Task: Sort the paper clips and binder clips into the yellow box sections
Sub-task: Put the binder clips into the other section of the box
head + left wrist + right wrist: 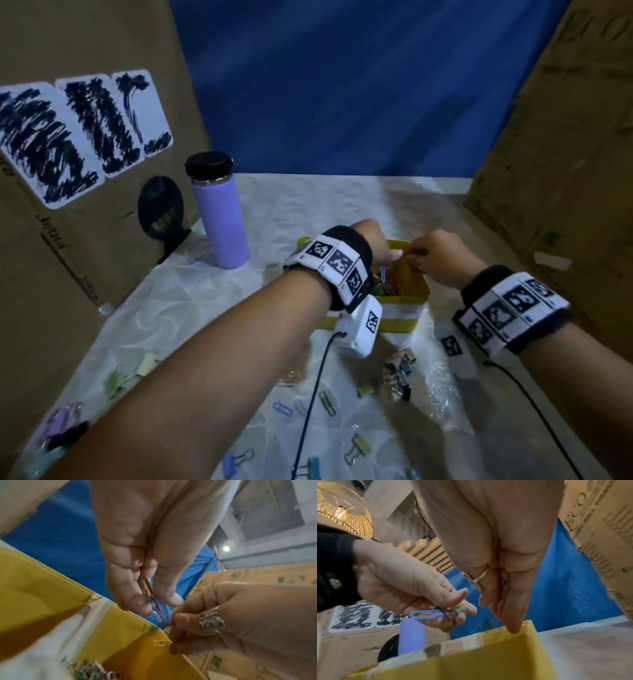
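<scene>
The yellow box (407, 298) stands mid-table, with a taped white divider (68, 628) between its sections and a heap of coloured paper clips (390, 286) in one of them. Both hands hover over it. My left hand (387, 253) pinches a small bunch of paper clips (150, 596) between thumb and fingers, and a blue clip (426, 614) sticks out of the bunch. My right hand (419, 260), which wears a ring, has its thumb pressed to its fingers at the box's far rim (527, 626). A pale yellow paper clip (160, 642) juts from its fingertips.
Loose binder clips (399, 368) and paper clips (327, 402) lie scattered on the white cloth in front of the box. A purple bottle (221, 212) stands at the back left. Cardboard walls close in the left (68, 257) and right (565, 137). A black cable (308, 411) trails from my left wrist.
</scene>
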`<state>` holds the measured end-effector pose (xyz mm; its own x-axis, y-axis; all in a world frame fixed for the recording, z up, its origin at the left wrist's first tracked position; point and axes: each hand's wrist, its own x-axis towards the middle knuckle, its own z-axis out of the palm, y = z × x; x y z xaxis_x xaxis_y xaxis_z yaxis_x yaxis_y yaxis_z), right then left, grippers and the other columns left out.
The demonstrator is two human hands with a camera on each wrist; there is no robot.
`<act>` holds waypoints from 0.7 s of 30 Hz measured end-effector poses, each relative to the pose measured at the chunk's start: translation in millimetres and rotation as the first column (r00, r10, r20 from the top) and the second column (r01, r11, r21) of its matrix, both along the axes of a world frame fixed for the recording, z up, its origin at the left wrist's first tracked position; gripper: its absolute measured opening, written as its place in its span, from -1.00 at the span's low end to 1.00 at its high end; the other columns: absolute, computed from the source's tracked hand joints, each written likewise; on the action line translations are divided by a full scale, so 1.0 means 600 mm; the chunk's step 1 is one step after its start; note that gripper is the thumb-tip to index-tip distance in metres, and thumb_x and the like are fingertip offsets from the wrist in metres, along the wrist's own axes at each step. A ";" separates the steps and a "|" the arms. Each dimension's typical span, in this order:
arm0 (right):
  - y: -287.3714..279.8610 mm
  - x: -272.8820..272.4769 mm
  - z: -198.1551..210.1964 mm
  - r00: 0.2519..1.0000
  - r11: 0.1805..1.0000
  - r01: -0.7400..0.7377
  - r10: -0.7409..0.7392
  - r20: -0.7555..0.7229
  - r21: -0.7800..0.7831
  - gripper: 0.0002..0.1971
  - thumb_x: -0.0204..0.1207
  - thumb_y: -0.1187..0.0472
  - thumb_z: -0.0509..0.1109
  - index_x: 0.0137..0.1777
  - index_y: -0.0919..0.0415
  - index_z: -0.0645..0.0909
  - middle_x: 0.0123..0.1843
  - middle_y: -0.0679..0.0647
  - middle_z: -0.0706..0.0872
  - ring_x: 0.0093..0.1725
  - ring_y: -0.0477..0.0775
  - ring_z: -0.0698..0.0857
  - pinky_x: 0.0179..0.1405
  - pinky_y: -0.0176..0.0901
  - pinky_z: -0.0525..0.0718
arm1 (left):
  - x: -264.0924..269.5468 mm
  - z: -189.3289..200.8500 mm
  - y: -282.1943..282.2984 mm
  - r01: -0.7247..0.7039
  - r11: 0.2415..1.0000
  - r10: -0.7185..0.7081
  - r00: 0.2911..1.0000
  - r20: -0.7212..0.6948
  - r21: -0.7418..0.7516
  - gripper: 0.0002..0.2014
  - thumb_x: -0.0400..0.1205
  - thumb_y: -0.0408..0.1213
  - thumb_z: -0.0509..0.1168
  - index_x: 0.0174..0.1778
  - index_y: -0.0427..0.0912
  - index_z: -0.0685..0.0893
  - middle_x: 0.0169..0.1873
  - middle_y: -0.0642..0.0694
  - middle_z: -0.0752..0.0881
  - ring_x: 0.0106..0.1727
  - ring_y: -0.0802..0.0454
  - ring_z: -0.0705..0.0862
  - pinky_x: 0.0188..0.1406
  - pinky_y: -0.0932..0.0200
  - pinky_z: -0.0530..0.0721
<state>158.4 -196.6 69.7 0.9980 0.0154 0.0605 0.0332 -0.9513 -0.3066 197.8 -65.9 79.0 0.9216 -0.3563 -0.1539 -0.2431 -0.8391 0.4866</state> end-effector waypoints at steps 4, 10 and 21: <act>0.014 -0.030 -0.004 0.983 0.995 -0.091 0.094 0.160 -0.028 -0.77 0.53 0.36 0.28 0.03 0.36 0.75 0.00 0.32 0.81 0.00 0.31 0.71 -0.05 -0.09 0.52 | -0.051 0.016 0.039 0.052 0.992 -0.034 0.988 0.149 -0.116 -0.60 0.56 -0.23 0.38 0.33 -0.22 0.63 0.26 -0.24 0.69 0.30 -0.14 0.63 0.31 0.14 0.52; 0.118 -0.130 -0.031 0.900 0.900 -0.435 0.435 0.016 -0.010 -0.87 0.43 0.24 0.47 -0.11 0.30 0.78 -0.20 0.11 0.82 -0.14 0.08 0.73 -0.22 -0.37 0.39 | -0.164 -0.020 0.210 0.040 0.994 -0.056 0.983 0.175 0.097 -0.87 0.43 -0.24 0.49 -0.21 -0.22 0.83 -0.40 -0.01 0.74 -0.35 0.15 0.62 -0.44 0.51 0.43; 0.207 -0.148 -0.128 0.789 0.814 -0.534 0.384 -0.480 -0.226 -0.76 0.55 0.31 0.32 0.10 0.47 0.64 0.01 0.31 0.70 0.05 0.24 0.68 -0.03 -0.06 0.62 | -0.240 -0.154 0.275 -0.100 0.900 0.167 0.978 -0.124 0.425 -0.55 0.52 -0.23 0.42 -0.58 -0.24 0.36 0.03 -0.46 0.75 0.12 -0.24 0.74 0.09 0.02 0.67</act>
<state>69.9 -72.4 -6.9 0.7974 0.4224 -0.4310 0.4413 -0.8953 -0.0609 53.8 98.9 -13.6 0.9090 -0.1042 -0.4035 -0.0651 -0.9919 0.1095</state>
